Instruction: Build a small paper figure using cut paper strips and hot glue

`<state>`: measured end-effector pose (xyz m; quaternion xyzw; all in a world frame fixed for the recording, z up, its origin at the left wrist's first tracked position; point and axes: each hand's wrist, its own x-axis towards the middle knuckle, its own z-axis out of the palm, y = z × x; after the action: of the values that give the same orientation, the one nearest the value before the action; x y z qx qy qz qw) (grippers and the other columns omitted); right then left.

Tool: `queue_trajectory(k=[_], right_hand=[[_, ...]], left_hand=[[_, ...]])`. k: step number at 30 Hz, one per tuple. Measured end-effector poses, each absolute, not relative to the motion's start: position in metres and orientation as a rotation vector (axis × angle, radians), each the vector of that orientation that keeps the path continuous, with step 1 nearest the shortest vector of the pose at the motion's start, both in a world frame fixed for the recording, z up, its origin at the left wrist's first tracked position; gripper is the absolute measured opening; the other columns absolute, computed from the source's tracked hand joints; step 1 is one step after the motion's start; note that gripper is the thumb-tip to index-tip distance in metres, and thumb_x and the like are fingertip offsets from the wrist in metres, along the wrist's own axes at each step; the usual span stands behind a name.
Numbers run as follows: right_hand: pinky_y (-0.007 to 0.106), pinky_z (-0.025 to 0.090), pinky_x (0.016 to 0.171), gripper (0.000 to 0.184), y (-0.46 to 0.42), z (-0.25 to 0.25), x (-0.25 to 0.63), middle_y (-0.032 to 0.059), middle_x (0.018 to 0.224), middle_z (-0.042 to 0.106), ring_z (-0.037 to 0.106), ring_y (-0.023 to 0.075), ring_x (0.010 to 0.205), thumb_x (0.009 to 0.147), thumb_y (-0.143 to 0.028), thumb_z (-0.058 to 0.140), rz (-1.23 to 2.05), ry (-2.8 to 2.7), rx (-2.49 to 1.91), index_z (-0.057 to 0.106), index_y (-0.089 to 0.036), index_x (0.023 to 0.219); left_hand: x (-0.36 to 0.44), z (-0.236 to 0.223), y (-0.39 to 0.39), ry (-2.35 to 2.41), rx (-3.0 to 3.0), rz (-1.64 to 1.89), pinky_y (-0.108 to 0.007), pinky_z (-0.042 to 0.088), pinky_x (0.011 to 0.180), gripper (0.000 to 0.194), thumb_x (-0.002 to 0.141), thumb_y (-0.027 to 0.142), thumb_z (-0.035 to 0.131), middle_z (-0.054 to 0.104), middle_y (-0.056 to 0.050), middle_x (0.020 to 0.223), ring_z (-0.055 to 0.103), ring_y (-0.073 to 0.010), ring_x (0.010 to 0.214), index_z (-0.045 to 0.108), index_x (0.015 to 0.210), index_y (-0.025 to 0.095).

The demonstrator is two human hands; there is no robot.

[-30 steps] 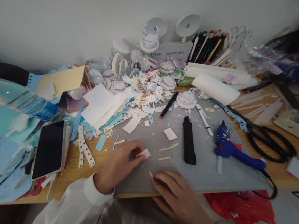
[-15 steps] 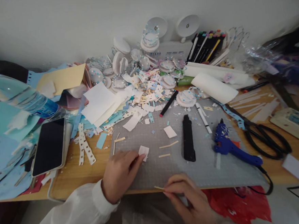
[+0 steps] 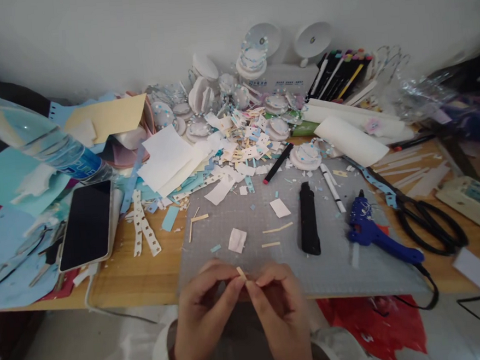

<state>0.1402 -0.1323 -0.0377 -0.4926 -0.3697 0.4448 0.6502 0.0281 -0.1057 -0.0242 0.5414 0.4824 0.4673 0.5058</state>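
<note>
Both hands meet at the near edge of the grey cutting mat point(image 3: 210, 220). A small cream paper strip point(image 3: 241, 273) is pinched between their fingertips, its upper end sticking up. My left hand point(image 3: 210, 313) is closed on it from the left, and my right hand point(image 3: 280, 314) grips it from the right. Just beyond the fingers lies a small white paper square point(image 3: 237, 240). Another white square point(image 3: 280, 207) rests farther off. Two loose cream strips, a longer strip point(image 3: 278, 228) and a shorter strip point(image 3: 271, 245), lie to the right of the nearer square.
A black cutter point(image 3: 309, 219), blue glue gun point(image 3: 364, 226) and black scissors point(image 3: 430, 224) lie to the right. Paper scraps point(image 3: 241, 136) are heaped at the back. On the left are a phone point(image 3: 87, 226) and a water bottle point(image 3: 52, 144). A red bag point(image 3: 377, 324) sits below the edge.
My left hand has let go of the white paper square and come down to the right, joining my right hand at the strip. The right hand has shifted slightly left and up.
</note>
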Motion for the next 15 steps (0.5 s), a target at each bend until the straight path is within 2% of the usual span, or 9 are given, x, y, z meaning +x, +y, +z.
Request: queue_trajectory(k=[4,6,9,11,13,15], right_hand=[[0.014,0.053,0.063,0.016,-0.131,-0.044,0.143,-0.005,0.076,0.058,0.061,0.0074,0.069,0.085,-0.011,0.059,0.921,-1.072,-1.192,0.056,-0.026,0.085],[0.017,0.053,0.067,0.017,-0.127,-0.047,0.151,-0.0035,0.081,0.061,0.062,0.0093,0.074,0.087,-0.009,0.056,0.876,-1.287,-1.213,0.055,-0.026,0.091],[0.033,0.053,0.087,0.026,-0.114,-0.052,0.165,0.0043,0.104,0.067,0.062,0.0179,0.099,0.088,-0.008,0.05,0.726,-1.757,-1.269,0.057,-0.024,0.106],[0.046,0.045,0.099,0.035,-0.104,-0.055,0.171,0.0082,0.124,0.063,0.054,0.0251,0.118,0.087,-0.007,0.048,0.571,-2.02,-1.333,0.056,-0.022,0.117],[0.055,0.036,0.105,0.04,-0.097,-0.057,0.174,0.007,0.133,0.059,0.046,0.0288,0.127,0.086,-0.006,0.046,0.45,-2.161,-1.386,0.056,-0.021,0.122],[0.057,0.03,0.108,0.041,-0.093,-0.055,0.176,0.0048,0.134,0.059,0.043,0.029,0.131,0.087,-0.007,0.045,0.395,-2.227,-1.391,0.055,-0.021,0.124]], left_hand=[[0.024,-0.023,-0.102,1.14,1.183,1.108,-0.019,0.051,0.065,0.011,0.085,0.021,0.065,0.061,0.0,0.071,0.059,-0.0116,0.067,0.068,0.075,0.019],[0.021,-0.022,-0.1,1.164,1.127,1.116,-0.018,0.05,0.067,0.009,0.086,0.024,0.065,0.06,0.001,0.074,0.058,-0.0108,0.07,0.066,0.077,0.019],[0.015,-0.021,-0.096,1.157,1.011,1.09,-0.017,0.049,0.072,0.014,0.088,0.03,0.063,0.062,0.0,0.078,0.058,-0.0106,0.075,0.064,0.079,0.019],[0.012,-0.021,-0.093,1.084,0.899,1.02,-0.018,0.049,0.069,0.018,0.09,0.033,0.061,0.063,0.0,0.075,0.058,-0.0101,0.071,0.061,0.079,0.018],[0.009,-0.02,-0.09,1.019,0.788,0.959,-0.018,0.047,0.062,0.02,0.09,0.036,0.062,0.062,0.001,0.07,0.056,-0.0091,0.064,0.059,0.081,0.018],[0.007,-0.019,-0.088,1.007,0.715,0.934,-0.018,0.045,0.058,0.021,0.087,0.037,0.065,0.062,0.002,0.068,0.055,-0.0085,0.06,0.058,0.083,0.018]])
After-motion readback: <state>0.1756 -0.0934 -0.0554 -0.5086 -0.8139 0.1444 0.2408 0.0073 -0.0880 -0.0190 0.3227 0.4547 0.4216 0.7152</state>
